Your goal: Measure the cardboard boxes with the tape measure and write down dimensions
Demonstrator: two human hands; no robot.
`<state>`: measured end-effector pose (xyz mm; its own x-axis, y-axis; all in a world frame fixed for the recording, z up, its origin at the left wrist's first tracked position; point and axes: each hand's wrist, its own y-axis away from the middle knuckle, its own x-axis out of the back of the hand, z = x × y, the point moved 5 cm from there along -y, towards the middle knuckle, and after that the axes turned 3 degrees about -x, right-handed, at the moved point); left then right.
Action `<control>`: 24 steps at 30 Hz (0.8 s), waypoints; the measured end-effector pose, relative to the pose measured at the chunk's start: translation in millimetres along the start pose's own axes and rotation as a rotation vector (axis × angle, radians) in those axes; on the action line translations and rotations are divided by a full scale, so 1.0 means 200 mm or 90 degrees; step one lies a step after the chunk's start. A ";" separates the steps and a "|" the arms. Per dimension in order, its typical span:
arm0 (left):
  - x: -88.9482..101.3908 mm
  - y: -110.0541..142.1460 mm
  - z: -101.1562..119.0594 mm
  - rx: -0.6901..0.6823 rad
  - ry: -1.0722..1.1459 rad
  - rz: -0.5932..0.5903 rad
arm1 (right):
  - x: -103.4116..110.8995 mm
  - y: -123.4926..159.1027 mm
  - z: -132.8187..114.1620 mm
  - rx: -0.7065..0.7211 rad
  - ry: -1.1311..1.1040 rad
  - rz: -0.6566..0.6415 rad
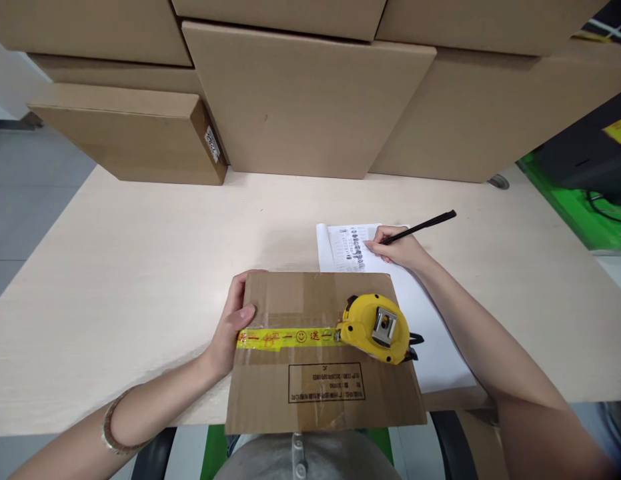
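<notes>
A cardboard box (270, 387) with yellow printed tape and a black printed label stands at the table's near edge. Gripping its left side is my left hand (229, 327), thumb on top and fingers partly hidden. On top of the box lies a yellow tape measure (375, 329), metal clip facing up. My right hand (397, 247) is closed around a black pen (425, 223) and rests on white paper sheets (425, 347). The pen tip, hidden by my fingers, is near handwritten figures on the upper sheet. Part of the paper is covered by the box.
Large cardboard boxes (310, 100) are stacked along the table's far edge. A flatter carton (125, 137) with a white label stands at the back left. A dark object with a yellow label (585, 160) stands on a green surface at right. The pale table (140, 253) spreads between.
</notes>
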<state>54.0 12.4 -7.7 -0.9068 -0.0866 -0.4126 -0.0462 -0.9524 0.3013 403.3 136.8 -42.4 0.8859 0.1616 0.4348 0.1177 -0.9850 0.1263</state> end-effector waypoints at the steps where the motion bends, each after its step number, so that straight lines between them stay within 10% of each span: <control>1: 0.00 0.00 0.00 0.001 0.001 0.001 | 0.00 0.00 0.00 -0.001 0.000 -0.002; 24: 0.00 -0.01 0.02 0.002 -0.028 -0.007 | 0.01 -0.01 0.03 -0.008 0.021 -0.002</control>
<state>53.3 14.7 -5.2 -0.9238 -0.0625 -0.3778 -0.0578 -0.9525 0.2989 406.7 138.3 -46.5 0.8702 0.1671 0.4635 0.1147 -0.9836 0.1392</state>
